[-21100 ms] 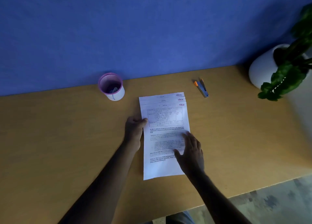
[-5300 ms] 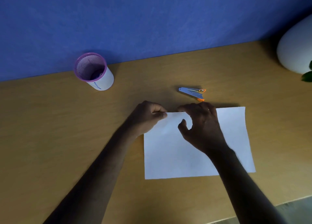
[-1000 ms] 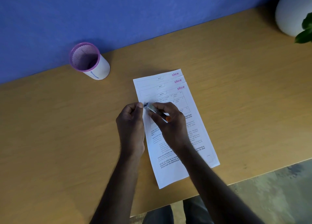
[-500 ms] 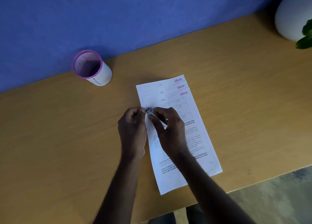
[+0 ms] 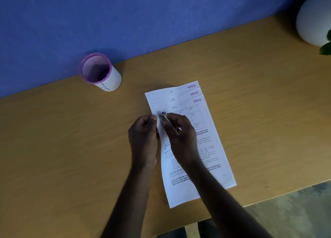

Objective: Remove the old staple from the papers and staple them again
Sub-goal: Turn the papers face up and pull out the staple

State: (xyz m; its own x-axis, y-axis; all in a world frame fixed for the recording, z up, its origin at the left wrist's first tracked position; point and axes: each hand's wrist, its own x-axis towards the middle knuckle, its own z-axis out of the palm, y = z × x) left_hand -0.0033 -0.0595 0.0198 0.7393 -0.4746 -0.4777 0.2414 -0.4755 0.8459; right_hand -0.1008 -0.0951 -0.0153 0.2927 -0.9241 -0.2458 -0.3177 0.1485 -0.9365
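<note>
Papers [image 5: 206, 148] are lying lengthwise away from me; I'm pinching their left edge with my left hand [image 5: 143, 135], right hand [image 5: 179, 132] gripping the stapler [image 5: 165, 118] there.

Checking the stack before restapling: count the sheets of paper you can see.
3. The sheets are fanned at the top, each showing a pink logo: top, middle, bottom. More could be hidden beneath.

Papers [image 5: 211, 148] mid-table [image 5: 62, 157] (fanned); cup [image 5: 102, 73] behind-left, pot [image 5: 311, 19] far right.
</note>
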